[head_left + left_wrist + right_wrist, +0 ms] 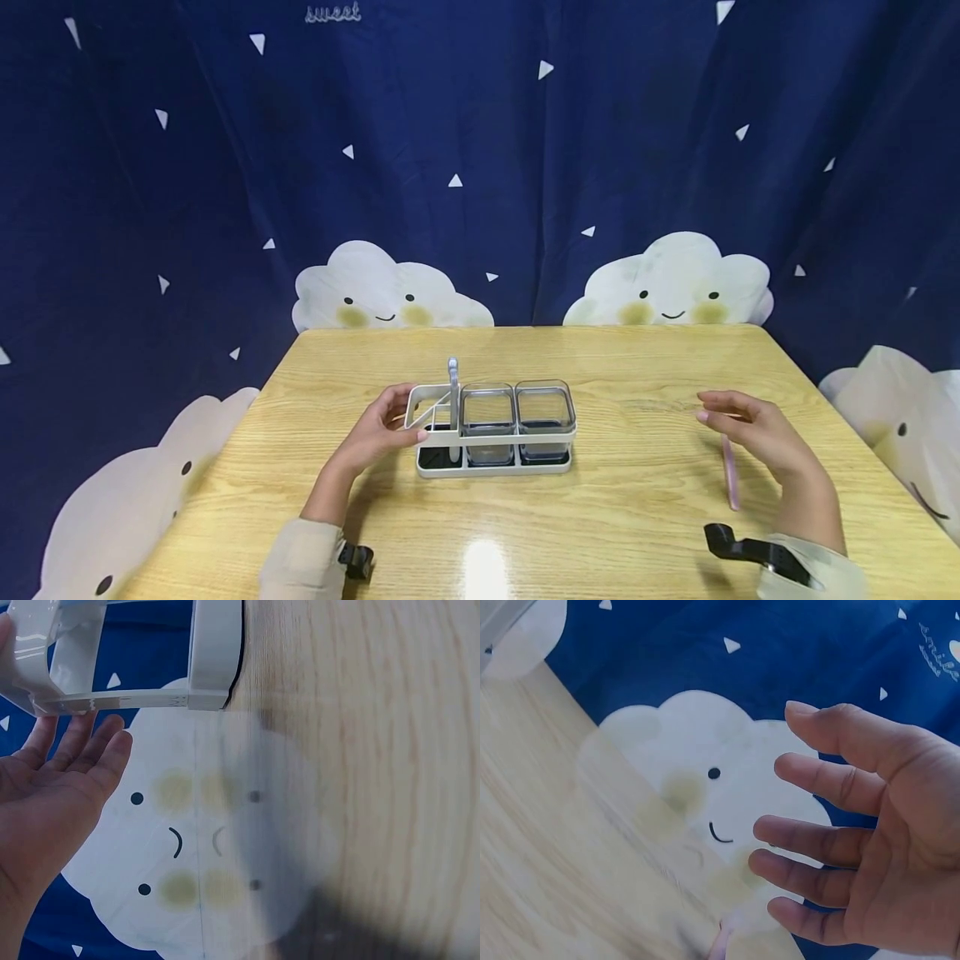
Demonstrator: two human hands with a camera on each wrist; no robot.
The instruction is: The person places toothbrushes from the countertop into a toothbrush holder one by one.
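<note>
Rack stands with one end in the left hand.

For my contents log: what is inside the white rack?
Two clear containers sit inside the rack, beside an upright gray piece; the front rail hides a band across both.

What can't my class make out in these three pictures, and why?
Head view: the far end of the pink stick, hidden by the right hand.
Right wrist view: the stick's nearer part, cut off by the bottom edge.
Left wrist view: the rest of the white rack, cut off by the top edge.
</note>
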